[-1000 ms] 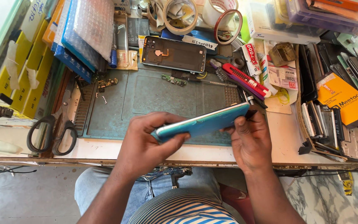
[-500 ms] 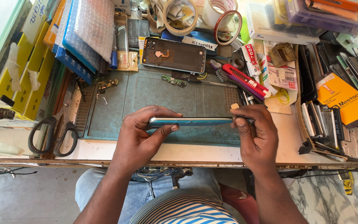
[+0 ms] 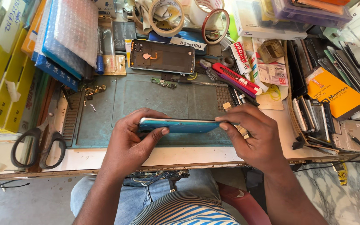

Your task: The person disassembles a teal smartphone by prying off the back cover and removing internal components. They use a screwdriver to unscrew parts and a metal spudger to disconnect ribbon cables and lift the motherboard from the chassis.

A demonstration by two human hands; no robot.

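Both hands hold a teal-blue phone point(image 3: 180, 125) edge-on above the near part of a green work mat point(image 3: 146, 100). My left hand point(image 3: 132, 143) grips its left end, thumb pressed on the near side. At the right end, my right hand point(image 3: 253, 135) pinches the phone with fingers over the top edge. An opened phone frame point(image 3: 162, 56) with exposed inner parts lies at the mat's far edge. A small green circuit board point(image 3: 163, 83) sits just in front of it.
Black-handled scissors point(image 3: 36, 146) lie at the left table edge. A red utility knife point(image 3: 235, 77), tape rolls point(image 3: 167, 18), bubble wrap point(image 3: 73, 29), yellow boxes point(image 3: 9, 87), an orange box point(image 3: 338, 93) and stacked phone screens point(image 3: 313, 116) crowd the far and side areas.
The phone was tilted with its blue back showing; it has since turned level and edge-on. Both hands shifted slightly along its ends and keep their grip.
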